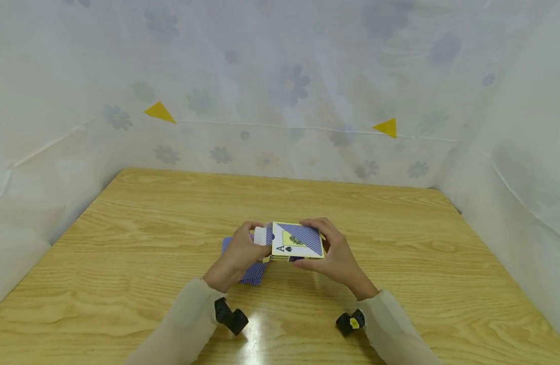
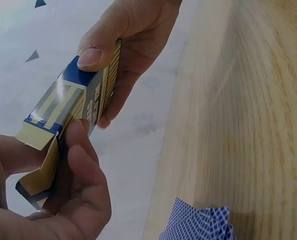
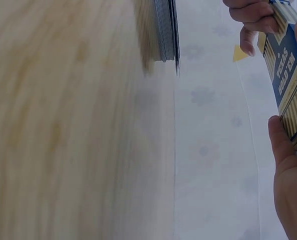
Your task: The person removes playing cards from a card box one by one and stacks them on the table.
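Note:
A playing-card box [image 1: 302, 241] is held above the table between both hands, its face printed with an ace of spades. My right hand [image 1: 338, 256] grips its right end, thumb and fingers on opposite edges. At the left end, my left hand [image 1: 238, 253] pinches the box around its opened flaps [image 2: 36, 135]. "Texas Hold 'em" lettering shows on the box's side [image 3: 284, 65] in the right wrist view. Below and beside the left hand, a stack of blue-patterned playing cards [image 1: 253, 275] lies on the table, partly hidden by that hand. The box's inside cannot be made out.
The wooden table [image 1: 398, 243] stretches around the hands. Pale flowered sheeting [image 1: 270, 76] encloses it at the back and sides, with two yellow triangles [image 1: 160, 112] on the back sheet. Black wrist cameras [image 1: 231, 318] sit at both cuffs.

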Tool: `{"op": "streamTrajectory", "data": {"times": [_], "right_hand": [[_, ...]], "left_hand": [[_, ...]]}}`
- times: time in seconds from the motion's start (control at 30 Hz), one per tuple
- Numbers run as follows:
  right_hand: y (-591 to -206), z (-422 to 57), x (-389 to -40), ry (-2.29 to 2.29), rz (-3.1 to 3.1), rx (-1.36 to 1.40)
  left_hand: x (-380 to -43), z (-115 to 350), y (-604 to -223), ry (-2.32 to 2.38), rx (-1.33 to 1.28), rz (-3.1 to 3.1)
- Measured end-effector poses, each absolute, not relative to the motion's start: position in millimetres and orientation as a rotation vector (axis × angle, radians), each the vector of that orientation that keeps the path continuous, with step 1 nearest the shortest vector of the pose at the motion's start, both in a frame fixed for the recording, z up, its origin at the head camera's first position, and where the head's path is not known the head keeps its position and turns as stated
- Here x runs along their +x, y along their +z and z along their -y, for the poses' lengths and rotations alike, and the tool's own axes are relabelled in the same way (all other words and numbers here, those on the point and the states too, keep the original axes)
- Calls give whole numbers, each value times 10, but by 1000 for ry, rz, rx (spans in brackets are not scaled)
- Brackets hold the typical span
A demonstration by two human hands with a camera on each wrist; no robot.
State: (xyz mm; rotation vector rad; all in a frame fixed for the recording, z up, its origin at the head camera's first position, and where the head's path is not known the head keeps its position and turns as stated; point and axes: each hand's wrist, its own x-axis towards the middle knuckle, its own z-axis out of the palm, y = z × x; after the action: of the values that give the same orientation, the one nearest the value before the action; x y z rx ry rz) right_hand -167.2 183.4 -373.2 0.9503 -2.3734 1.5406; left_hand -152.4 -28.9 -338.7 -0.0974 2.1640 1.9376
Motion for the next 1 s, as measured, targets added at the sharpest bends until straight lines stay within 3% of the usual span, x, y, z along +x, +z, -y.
{"op": "streamTrajectory", "data": {"times": [1.0], "right_hand": [[-3734,-1989,-1764,1467,2370,821]], "left_hand": [[-1534,312,-3347,2028,-72,-2124]]}}
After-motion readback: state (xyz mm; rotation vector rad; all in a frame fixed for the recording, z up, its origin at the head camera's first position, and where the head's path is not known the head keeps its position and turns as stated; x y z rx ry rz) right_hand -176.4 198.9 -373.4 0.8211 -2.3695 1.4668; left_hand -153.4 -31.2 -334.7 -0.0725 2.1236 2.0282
